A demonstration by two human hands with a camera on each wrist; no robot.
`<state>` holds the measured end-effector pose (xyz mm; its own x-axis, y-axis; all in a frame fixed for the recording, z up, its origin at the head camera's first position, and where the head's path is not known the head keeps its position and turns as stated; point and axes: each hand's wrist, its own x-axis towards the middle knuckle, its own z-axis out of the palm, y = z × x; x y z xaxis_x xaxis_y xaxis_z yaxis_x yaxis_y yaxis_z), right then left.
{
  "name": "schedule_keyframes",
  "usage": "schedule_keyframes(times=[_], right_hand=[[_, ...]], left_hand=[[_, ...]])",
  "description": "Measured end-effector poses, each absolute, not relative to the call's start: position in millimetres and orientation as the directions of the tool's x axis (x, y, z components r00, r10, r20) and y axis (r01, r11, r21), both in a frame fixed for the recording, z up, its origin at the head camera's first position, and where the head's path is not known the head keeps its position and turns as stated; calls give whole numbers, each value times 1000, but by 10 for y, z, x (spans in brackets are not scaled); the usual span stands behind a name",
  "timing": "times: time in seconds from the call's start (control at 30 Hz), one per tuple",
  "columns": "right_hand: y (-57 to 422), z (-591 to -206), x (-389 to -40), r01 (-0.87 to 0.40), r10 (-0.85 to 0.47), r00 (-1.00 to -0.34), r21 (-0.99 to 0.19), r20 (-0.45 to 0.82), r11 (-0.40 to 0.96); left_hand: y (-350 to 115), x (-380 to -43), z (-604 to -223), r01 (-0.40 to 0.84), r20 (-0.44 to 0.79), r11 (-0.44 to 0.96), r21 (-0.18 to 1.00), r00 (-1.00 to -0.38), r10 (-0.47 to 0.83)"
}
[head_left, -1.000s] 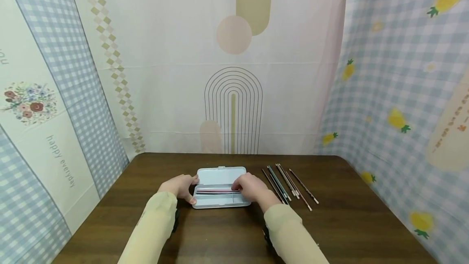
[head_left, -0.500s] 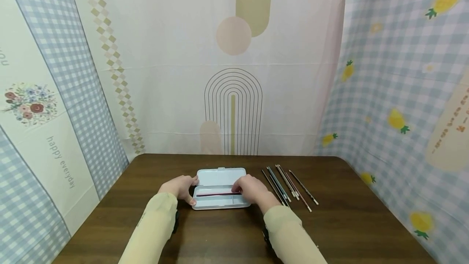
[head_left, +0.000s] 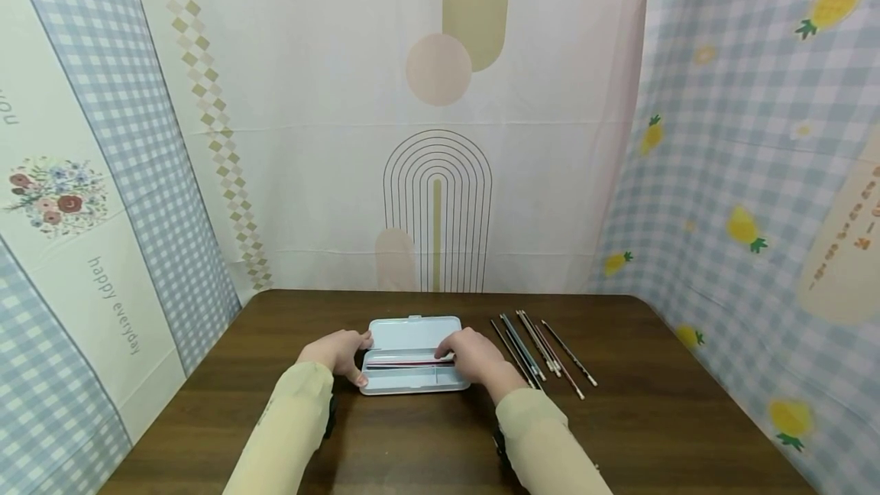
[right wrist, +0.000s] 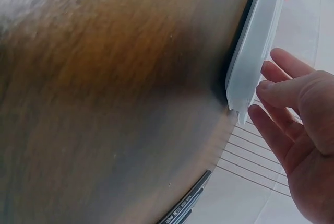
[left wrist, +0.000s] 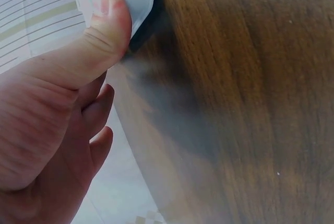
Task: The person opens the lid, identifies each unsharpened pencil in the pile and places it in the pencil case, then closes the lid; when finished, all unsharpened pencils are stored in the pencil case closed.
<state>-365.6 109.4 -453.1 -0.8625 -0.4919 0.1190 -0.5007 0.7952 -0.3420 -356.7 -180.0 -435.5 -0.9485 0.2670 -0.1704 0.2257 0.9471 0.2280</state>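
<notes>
A pale blue pencil case [head_left: 401, 381] lies with its lid [head_left: 415, 333] folded back on the table. At its left end my left hand [head_left: 337, 351] holds it, the thumb [left wrist: 107, 12] pressing the front corner and the other fingers reaching toward the hinge. Dark and red pencils [head_left: 406, 363] lie lengthwise in the back compartment. Over the right end of that compartment my right hand [head_left: 474, 356] reaches in, its fingers loosely bent and touching the pencils' right ends. In the right wrist view its thumb and fingers stand apart beside the case wall; exact contact is hidden.
Right of the case, several loose pencils [head_left: 543, 342] lie slanted in a loose row on the brown wooden table [head_left: 412, 441]. Patterned cloths [head_left: 309, 174] hang behind the table and along both sides.
The pencils in the case have shifted: bunched into a narrow band half a second ago, they now show as separate dark and red lines. Both hands have stayed nearly in place.
</notes>
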Motion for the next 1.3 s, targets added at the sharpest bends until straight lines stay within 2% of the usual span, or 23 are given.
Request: schedule_keyframes(times=[0.23, 0.6, 1.1, 1.3], right_hand=[[1094, -4494, -3666, -492, -481, -868, -364, 128, 791], [1074, -4515, -3634, -518, -505, -851, -379, 141, 767], [1123, -4585, -3645, -450, -455, -883, -482, 114, 752], [1157, -4625, -3688, -414, -413, -902, -515, 124, 750]], left_hand=[[-1744, -3513, -4278, 228, -176, 955, 188, -949, 261], [-1789, -3525, -4302, 213, -157, 951, 225, -955, 252], [-1732, -3487, -4251, 220, -166, 959, 177, -954, 249], [-1743, -3476, -4266, 227, -158, 953, 199, -953, 260]])
